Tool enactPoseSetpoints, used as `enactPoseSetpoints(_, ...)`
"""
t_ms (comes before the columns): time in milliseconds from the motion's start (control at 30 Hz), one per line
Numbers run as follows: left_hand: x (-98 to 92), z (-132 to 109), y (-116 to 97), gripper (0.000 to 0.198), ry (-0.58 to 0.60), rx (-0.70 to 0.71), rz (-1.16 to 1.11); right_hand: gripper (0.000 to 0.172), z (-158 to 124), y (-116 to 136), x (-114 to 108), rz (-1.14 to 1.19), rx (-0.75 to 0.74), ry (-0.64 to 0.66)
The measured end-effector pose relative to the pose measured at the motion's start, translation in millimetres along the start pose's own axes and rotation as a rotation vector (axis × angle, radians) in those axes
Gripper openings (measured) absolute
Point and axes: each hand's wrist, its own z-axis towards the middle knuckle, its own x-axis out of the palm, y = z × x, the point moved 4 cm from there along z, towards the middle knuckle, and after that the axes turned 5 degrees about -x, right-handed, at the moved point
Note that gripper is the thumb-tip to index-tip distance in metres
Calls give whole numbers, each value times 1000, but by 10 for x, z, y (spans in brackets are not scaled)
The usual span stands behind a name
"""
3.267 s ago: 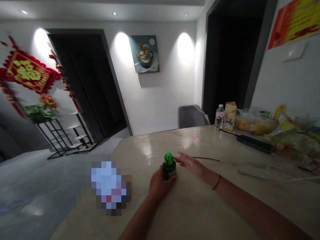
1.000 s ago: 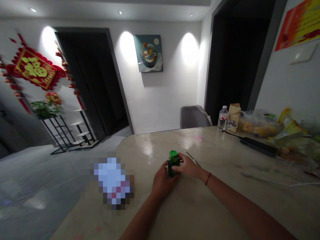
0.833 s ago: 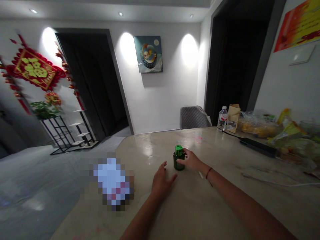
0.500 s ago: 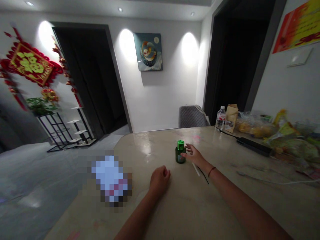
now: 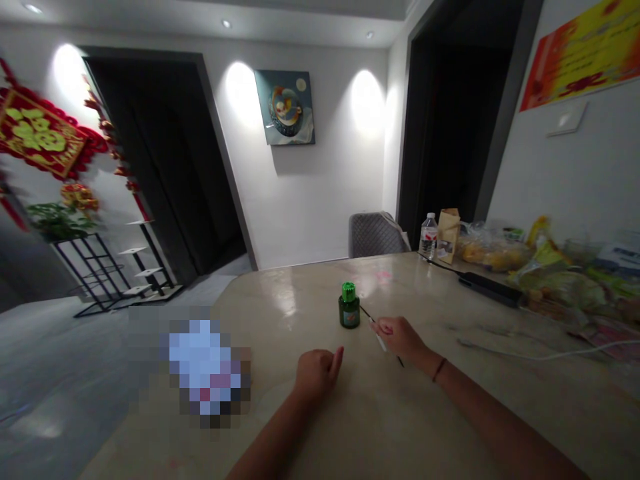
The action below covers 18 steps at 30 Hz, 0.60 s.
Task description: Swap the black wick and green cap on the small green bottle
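Note:
A small dark green glass bottle [image 5: 349, 312] with a bright green cap stands upright on the table [image 5: 280, 413]. To its right, my right hand [image 5: 396, 335] has its fingers curled in at a thin black stick [image 5: 367, 312] with a white strip [image 5: 381, 341] beside or on it. The fingertips hide whether they pinch it. My left hand [image 5: 317, 373] rests on the table in front of the bottle, fingers folded into a loose fist and thumb sticking out. Nothing shows in it.
A blurred-out pale object [image 5: 204, 365] lies at the table's left edge. On the right are a water bottle [image 5: 429, 236], a paper bag [image 5: 448, 236], a black power strip [image 5: 490, 289], bagged food [image 5: 493, 253] and a white cable [image 5: 530, 357]. A grey chair [image 5: 377, 235] stands behind.
My right hand has left the green bottle, come nearer to me and curled its fingers by the stick. My left thumb has lifted away from the fist. The view has turned slightly right.

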Motion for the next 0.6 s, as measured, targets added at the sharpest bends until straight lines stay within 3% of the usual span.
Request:
enactPoseSetpoints(200, 16, -68, -43, 49, 14, 181, -156, 44, -46, 144, 19, 65, 5, 82)
enactPoseSetpoints(333, 19, -11, 2, 54, -64, -18, -503, 48, -41, 153, 8, 87, 46, 148)
enactPoseSetpoints(400, 71, 16, -11, 57, 38, -139, -774, 51, -33, 139, 28, 141, 117, 195)
enactPoseSetpoints(467, 129, 24, -72, 60, 226, -184, -1064, 56, -34, 130, 61, 285, 224, 276)
enactPoseSetpoints(600, 141, -7, -148, 65, 560, -205, -1550, 64, -131, 215, 138, 897, 464, 735)
